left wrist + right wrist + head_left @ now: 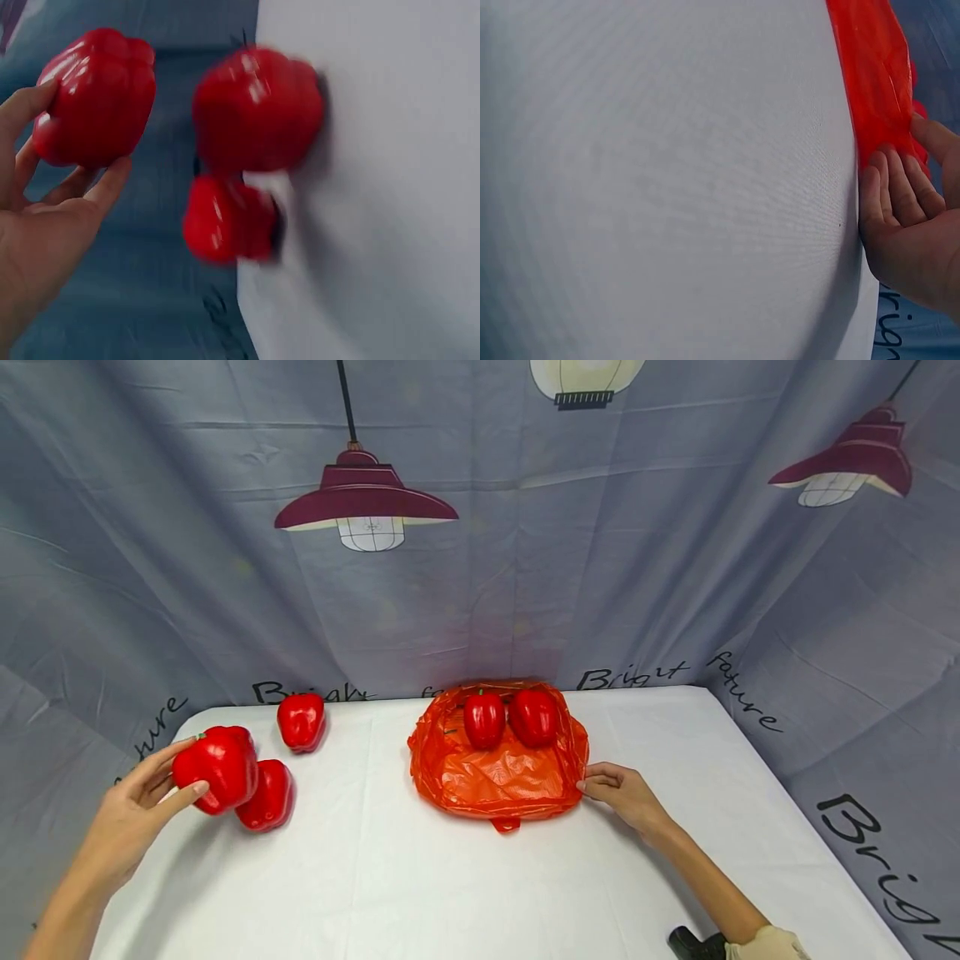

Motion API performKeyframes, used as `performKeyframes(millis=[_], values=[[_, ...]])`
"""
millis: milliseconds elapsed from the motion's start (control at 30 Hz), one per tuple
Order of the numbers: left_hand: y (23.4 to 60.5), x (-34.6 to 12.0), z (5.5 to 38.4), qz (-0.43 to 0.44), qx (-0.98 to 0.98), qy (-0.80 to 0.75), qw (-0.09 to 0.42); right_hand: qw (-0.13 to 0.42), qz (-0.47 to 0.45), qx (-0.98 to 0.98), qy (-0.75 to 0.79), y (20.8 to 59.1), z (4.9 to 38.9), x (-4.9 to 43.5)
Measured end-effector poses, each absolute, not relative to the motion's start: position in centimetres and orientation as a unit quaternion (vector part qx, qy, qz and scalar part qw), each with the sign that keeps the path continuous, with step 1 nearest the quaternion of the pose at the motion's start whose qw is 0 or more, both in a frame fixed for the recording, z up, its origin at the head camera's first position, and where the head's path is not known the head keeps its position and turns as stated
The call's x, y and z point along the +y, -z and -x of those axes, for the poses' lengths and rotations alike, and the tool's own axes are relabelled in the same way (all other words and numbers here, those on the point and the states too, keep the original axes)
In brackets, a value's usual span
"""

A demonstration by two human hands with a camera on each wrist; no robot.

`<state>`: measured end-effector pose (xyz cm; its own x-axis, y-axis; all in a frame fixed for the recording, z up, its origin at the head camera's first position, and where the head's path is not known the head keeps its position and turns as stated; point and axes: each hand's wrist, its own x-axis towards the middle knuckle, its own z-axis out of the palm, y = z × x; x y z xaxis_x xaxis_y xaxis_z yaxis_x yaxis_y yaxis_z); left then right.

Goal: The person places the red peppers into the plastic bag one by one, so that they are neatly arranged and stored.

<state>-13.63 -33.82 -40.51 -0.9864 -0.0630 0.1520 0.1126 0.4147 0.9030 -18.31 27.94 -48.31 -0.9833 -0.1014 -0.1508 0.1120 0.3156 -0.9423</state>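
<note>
My left hand (133,810) grips a glossy red bell pepper (217,770) between thumb and fingers, raised over the table's left side. In the left wrist view that pepper (101,101) sits at the fingertips, apart from the other two. Behind it lie a second bell pepper (272,797), partly hidden by it, and a third (302,721) near the back edge. At the centre, an orange-red plastic bag (498,781) is spread wide with two bell peppers (483,720) inside. My right hand (628,793) pinches the bag's right rim, thumb on the inner side.
A white cloth covers the table (420,885). Behind it hangs a grey-blue curtain (495,552) printed with lamps and lettering. A black strap or device (693,943) is worn at the right wrist, by a beige sleeve (765,943).
</note>
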Motion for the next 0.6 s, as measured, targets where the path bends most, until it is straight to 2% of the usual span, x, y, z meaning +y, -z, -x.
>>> performKeyframes(millis=[133, 300, 433, 600], values=[[38.8, -29.7, 15.3, 0.058, -0.849, 0.520, 0.075, 0.093, 0.000, 0.803, 0.588, 48.3, 18.3, 27.9], [37.7, -24.5, 17.8, 0.093, -0.842, 0.530, 0.024, 0.092, 0.002, 0.803, 0.589, 48.3, 18.3, 28.1], [38.3, -20.9, 20.3, 0.116, -0.822, 0.558, -0.016, 0.090, 0.002, 0.805, 0.587, 48.3, 18.3, 28.1], [39.8, -17.4, 22.8, 0.144, -0.805, 0.574, -0.030, 0.088, 0.007, 0.807, 0.584, 48.2, 18.3, 28.1]])
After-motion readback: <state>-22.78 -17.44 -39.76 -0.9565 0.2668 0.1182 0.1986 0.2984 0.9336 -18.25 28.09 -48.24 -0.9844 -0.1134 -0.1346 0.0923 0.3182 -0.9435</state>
